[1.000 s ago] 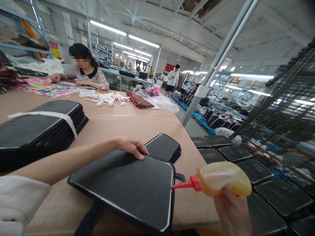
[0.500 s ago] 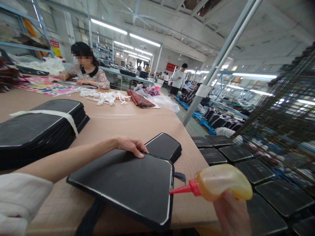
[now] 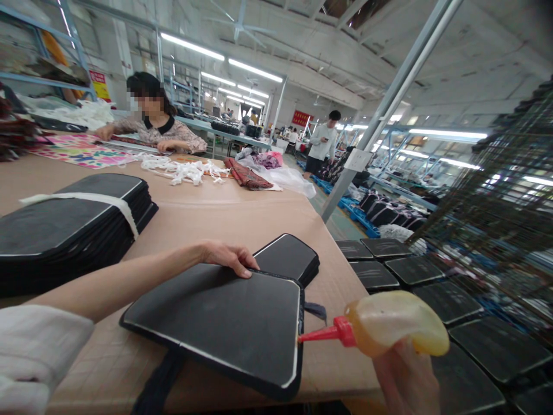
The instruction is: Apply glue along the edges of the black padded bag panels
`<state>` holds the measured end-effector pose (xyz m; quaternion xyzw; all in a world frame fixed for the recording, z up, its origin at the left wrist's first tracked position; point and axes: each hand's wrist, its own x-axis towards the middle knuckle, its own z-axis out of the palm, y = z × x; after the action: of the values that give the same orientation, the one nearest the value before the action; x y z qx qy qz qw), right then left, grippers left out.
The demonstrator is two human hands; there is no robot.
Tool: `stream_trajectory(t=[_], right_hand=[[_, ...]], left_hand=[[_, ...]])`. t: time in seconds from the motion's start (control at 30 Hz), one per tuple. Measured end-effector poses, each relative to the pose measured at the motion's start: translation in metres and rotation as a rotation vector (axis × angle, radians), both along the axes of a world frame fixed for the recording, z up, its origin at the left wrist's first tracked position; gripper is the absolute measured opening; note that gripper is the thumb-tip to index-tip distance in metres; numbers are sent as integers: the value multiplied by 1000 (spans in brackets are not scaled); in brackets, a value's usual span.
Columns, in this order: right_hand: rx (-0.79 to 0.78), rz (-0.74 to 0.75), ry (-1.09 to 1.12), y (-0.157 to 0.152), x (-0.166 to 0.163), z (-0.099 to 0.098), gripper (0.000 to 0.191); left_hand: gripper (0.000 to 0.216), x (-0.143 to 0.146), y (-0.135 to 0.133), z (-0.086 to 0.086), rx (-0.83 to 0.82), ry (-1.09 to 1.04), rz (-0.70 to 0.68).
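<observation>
A black panel (image 3: 224, 323) with rounded corners and a pale line round its edge lies tilted on top of others near the table's front. My left hand (image 3: 228, 257) grips its far edge, thumb on the upper face and fingers behind it, partly hidden. In my right hand (image 3: 408, 374) is a squeeze bottle (image 3: 389, 323) of yellowish liquid, held on its side. Its red nozzle points left, and the tip meets the panel's right edge. Behind the panel sits a small stack of black panels (image 3: 287, 256). A dark strap (image 3: 159, 380) hangs out below the panel.
At left stands a thick stack of black panels (image 3: 78, 213) tied with a white band. White scraps (image 3: 185, 170) and red patterned cloth (image 3: 248, 176) lie farther back on the tan table (image 3: 207, 216). A co-worker (image 3: 158, 124) sits across. More panels (image 3: 453, 300) spread at right beside a metal post (image 3: 380, 115).
My right hand and the bottle have shifted slightly right, the nozzle tip staying at the panel's edge. The panel's left end has moved a little right. The co-worker's arm has moved right.
</observation>
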<state>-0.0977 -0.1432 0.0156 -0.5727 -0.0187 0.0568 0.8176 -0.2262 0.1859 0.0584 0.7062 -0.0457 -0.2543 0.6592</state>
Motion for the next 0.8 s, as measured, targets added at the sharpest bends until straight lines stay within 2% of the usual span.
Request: stream_trajectory(t=[0.17,0.27,0.37,0.47,0.63,0.8], right_hand=[[61,33,-56,5,2,-1,36],[22,43,-61,1,4,-8,36],[-58,-21,-60,-7,6,-18,37],[-32,-76,-40,-11,6,-24,40],[-1,-15,18,-11,6,-29,39],[-272,-156,-75,-19,3,-34,55]], left_hand=[[31,-2,-4,4,1,-6,12],[32,-3,-4,5,-9,-5,22],[33,-4,-4,3,-16,-6,27],[33,-3,-3,1,-21,-1,28],[32,-3,-2,-1,-42,4,38],[31,-4,-1,-1,-50,17,51]])
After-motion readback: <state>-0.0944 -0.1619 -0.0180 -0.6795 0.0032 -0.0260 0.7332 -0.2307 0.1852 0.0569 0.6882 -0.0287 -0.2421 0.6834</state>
